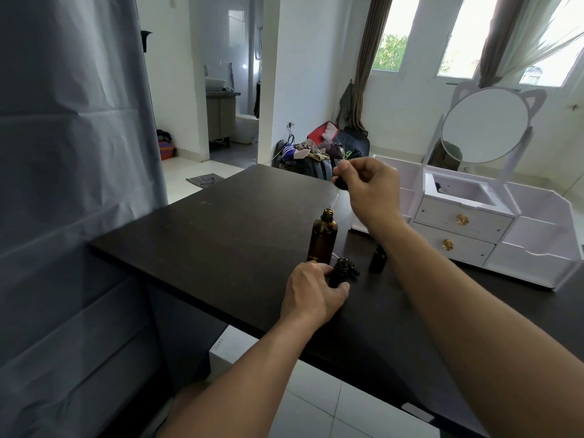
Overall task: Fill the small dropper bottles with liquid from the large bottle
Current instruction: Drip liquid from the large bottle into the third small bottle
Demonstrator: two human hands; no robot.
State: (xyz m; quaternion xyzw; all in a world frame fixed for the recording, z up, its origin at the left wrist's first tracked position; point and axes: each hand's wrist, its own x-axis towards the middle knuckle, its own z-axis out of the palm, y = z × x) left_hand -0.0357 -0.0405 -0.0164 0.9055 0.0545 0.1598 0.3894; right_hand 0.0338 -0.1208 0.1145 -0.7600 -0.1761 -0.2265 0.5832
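A large amber bottle (323, 238) stands uncapped on the dark table (227, 229). Just in front of it, my left hand (311, 292) grips a small dark dropper bottle (339, 271) that stands open on the table. My right hand (368, 184) is raised above and behind the large bottle, pinching a black dropper cap (340, 183); its thin glass pipette is barely visible below it. Another small dark bottle (378, 259) with its cap on stands to the right. A dark cap or dropper lies on the table behind the held small bottle.
A white vanity organiser (474, 222) with drawers and a round mirror (483, 126) stands on the table's right side. A grey curtain (72, 184) hangs on the left. The table's near-left edge drops to a tiled floor with a white box (230, 349).
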